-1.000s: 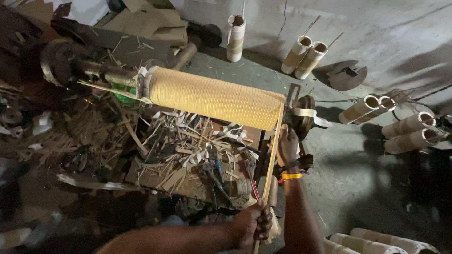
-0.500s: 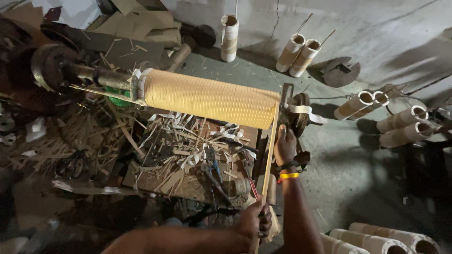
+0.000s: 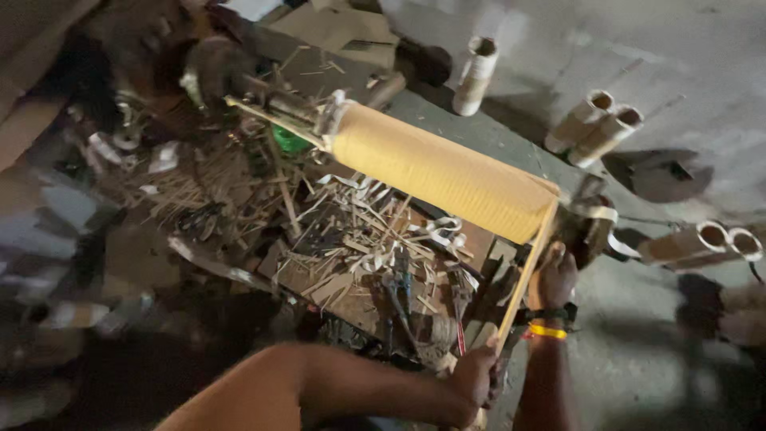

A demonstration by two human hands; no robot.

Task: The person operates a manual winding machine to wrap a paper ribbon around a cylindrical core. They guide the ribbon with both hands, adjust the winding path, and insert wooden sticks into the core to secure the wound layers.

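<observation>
Holding a long thin bamboo strip point(image 3: 523, 275), the left hand point(image 3: 476, 375) is clenched around its lower end. From that grip the strip runs up and away to the near end of a large yellow roll point(image 3: 443, 170), which it touches at the edge. The roll lies level on a spindle; its far end meets a dark metal shaft and wheel point(image 3: 219, 72), much blurred.

The right hand point(image 3: 556, 278) sits just beside the strip, higher along it than the left grip, and rests against dark metal fittings point(image 3: 590, 227) at the roll's near end. Whether that grip is closed on anything cannot be told: the fingers are in shadow. A yellow band and a dark band point(image 3: 547, 323) circle the right wrist.

Beyond the left grip, under the roll, the table point(image 3: 315, 279) carries a litter of bamboo slivers and shavings point(image 3: 367, 231), with pliers point(image 3: 399, 291) lying among them. Something green point(image 3: 291, 144) shows under the roll's far end.

Past the right hand, on the concrete floor point(image 3: 622, 367), lie paired cardboard tubes point(image 3: 598, 124) and two more point(image 3: 702, 243), well apart. One tube point(image 3: 475, 76) stands upright beyond the roll.
</observation>
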